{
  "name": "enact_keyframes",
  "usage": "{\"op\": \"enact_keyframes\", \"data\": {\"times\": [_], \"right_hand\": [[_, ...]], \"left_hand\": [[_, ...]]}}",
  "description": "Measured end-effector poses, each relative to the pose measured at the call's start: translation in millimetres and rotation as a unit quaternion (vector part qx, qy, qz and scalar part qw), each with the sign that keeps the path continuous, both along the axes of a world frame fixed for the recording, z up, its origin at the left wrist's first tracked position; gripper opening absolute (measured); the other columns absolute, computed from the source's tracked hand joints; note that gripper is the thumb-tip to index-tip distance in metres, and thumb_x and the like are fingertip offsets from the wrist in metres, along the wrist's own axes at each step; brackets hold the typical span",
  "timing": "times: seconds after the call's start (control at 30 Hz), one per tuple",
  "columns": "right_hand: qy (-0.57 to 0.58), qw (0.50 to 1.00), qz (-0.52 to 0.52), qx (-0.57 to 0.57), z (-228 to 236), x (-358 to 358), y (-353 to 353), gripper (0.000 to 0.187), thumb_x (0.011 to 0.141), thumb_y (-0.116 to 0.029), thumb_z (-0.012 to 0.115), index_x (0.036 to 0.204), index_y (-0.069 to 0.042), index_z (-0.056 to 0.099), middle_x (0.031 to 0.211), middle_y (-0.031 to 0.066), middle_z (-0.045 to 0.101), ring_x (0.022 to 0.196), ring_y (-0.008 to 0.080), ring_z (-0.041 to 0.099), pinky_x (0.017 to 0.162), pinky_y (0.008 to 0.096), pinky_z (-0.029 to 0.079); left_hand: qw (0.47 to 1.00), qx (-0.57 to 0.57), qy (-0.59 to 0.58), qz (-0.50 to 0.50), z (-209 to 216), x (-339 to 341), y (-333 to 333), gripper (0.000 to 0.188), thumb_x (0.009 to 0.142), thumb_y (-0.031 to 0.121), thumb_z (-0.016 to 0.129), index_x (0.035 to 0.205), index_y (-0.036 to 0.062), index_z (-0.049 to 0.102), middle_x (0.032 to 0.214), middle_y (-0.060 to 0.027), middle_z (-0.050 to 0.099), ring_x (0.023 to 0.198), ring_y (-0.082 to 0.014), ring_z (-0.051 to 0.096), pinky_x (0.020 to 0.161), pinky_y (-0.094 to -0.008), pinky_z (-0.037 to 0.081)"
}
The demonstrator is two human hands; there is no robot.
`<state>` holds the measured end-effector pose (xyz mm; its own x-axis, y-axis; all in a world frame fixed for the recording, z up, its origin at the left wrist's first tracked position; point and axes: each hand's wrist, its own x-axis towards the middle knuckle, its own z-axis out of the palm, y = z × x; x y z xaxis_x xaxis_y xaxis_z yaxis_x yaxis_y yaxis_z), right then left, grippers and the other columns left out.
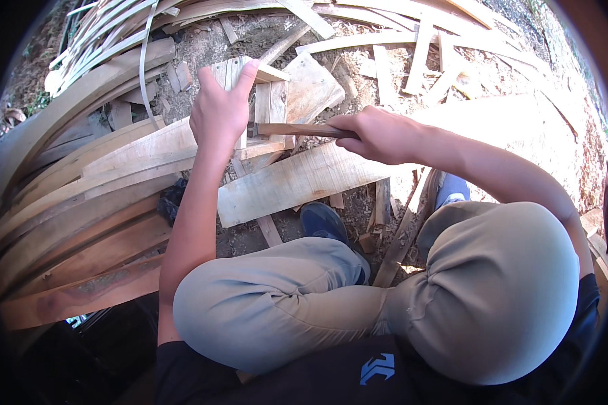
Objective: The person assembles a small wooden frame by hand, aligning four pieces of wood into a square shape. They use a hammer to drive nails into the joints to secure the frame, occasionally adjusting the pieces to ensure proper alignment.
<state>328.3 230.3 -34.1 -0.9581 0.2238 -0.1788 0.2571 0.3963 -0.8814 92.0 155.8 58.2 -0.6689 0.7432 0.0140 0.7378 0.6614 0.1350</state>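
My left hand is closed on the left side of a small wooden frame made of short pale boards, its thumb pointing up along the top piece. In my right hand is the brown wooden handle of what looks like a hammer, held level and pointing left. The handle's far end meets the frame beside my left wrist, where the tool's head is mostly hidden. Below the frame lies a wide pale plank, and a flat board leans behind it.
Curved planks are stacked at the left, with thin wood strips piled beyond. Loose offcuts and shavings cover the ground at the far right. My bent knees and blue shoes are close below the work.
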Motion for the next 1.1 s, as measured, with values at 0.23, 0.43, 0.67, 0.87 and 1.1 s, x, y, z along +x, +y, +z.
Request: {"op": "enact_keyframes", "data": {"times": [0.23, 0.43, 0.67, 0.87, 1.1], "right_hand": [[0.002, 0.993, -0.096, -0.062, -22.3, 53.4, 11.7, 0.042, 0.095, -0.015, 0.065, 0.135, -0.005, 0.057, 0.074, 0.0140, 0.060, 0.064, 0.0209, 0.056, 0.064, 0.0375, 0.047], [0.012, 0.974, -0.221, -0.054, -34.5, 53.7, 3.8, 0.048, 0.099, -0.019, 0.061, 0.144, -0.007, 0.051, 0.074, 0.0119, 0.057, 0.064, 0.0179, 0.052, 0.064, 0.0355, 0.046], [0.044, 0.950, -0.242, 0.190, -63.6, -12.8, 1.0, 0.054, 0.101, -0.028, 0.058, 0.150, -0.018, 0.040, 0.107, 0.0180, 0.065, 0.080, 0.0405, 0.066, 0.070, 0.0489, 0.054], [0.002, 0.944, -0.207, 0.256, -62.0, -13.0, -5.5, 0.052, 0.101, -0.028, 0.056, 0.149, -0.015, 0.040, 0.104, 0.0163, 0.060, 0.090, 0.0363, 0.066, 0.066, 0.0469, 0.055], [0.099, 0.970, -0.215, 0.046, 23.0, -15.9, 13.0, 0.083, 0.091, -0.051, 0.066, 0.153, -0.007, 0.033, 0.129, 0.0242, 0.056, 0.118, 0.0361, 0.058, 0.102, 0.0477, 0.048]], "left_hand": [[0.999, -0.003, -0.036, 0.000, 6.7, -5.8, -2.7, 0.087, 0.086, 0.066, 0.065, 0.134, -0.0038, 0.046, 0.116, -0.0311, 0.066, 0.113, -0.0446, 0.063, 0.098, -0.0497, 0.047], [0.986, 0.094, -0.137, -0.018, 18.3, -34.4, -28.5, 0.081, 0.085, 0.058, 0.072, 0.136, -0.0006, 0.047, 0.120, -0.0208, 0.066, 0.113, -0.0337, 0.063, 0.100, -0.0421, 0.046], [0.895, 0.325, -0.288, -0.105, 62.9, -46.1, -48.7, 0.047, 0.097, 0.029, 0.067, 0.126, -0.0032, 0.049, 0.108, -0.0075, 0.062, 0.099, -0.0125, 0.055, 0.091, -0.0298, 0.044], [0.887, 0.364, -0.255, -0.124, 80.2, -18.0, -33.2, 0.044, 0.096, 0.037, 0.060, 0.122, 0.0024, 0.053, 0.083, 0.0028, 0.048, 0.061, -0.0022, 0.041, 0.051, -0.0193, 0.031], [0.842, 0.364, -0.374, -0.139, 74.0, 3.3, -27.2, 0.037, 0.098, 0.029, 0.064, 0.119, 0.0007, 0.053, 0.100, -0.0016, 0.058, 0.087, -0.0063, 0.049, 0.081, -0.0234, 0.040]]}}
